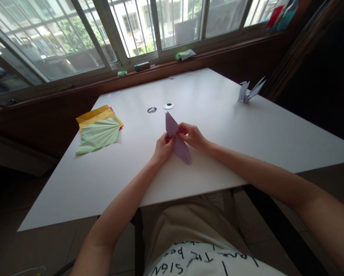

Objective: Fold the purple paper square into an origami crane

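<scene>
Purple folded origami paper, slender and pointed, held slantwise over the near-middle of the white surface. Left hand grips its left edge, thumb on top; right hand pinches the right edge. Just beyond the far tip, two round discs, one black-centred, one patterned. Leftward, creased green paper overlaps yellow paper. Far right: pale origami crane, upright.
</scene>
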A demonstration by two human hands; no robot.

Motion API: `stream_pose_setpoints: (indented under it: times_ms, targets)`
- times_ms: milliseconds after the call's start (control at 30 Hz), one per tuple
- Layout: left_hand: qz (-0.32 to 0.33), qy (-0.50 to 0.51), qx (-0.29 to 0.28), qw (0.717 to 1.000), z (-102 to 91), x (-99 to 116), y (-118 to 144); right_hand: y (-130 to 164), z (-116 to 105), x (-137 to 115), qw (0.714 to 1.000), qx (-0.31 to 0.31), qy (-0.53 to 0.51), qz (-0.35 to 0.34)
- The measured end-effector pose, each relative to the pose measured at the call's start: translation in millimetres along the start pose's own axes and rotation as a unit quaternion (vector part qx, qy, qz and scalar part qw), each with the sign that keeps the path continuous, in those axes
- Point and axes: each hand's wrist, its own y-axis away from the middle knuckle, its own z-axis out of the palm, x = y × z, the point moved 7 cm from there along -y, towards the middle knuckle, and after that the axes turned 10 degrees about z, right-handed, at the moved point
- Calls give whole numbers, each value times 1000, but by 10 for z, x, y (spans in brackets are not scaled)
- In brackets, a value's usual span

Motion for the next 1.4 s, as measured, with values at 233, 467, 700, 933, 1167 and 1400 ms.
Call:
stream_pose_setpoints:
  times_ms: [233, 467, 700, 933, 1167, 1400]
  targets:
    - [6, -8, -4, 1000, -3, 17, 0, -1, 1, -1, 1000, -1, 1, -3]
    - [2, -1, -9, 1000, 8, 10, 11, 9, -17, -18, 1000, 8, 6, -1]
    - [5, -2, -9, 1000, 4, 16, 9, 6, -14, -12, 1000, 12, 6, -5]
    - [4, -12, -11, 1000, 1, 40, 5, 4, -9, 0, 1000, 9, 9, -7]
    - [11, -22, -19, 1000, 7, 36, 2, -6, 24, 40, 1000, -6, 7, 3]
    - [17, -50, -34, 998, 20, 50, 9, -9, 63, 68, 999, -25, 27, 20]
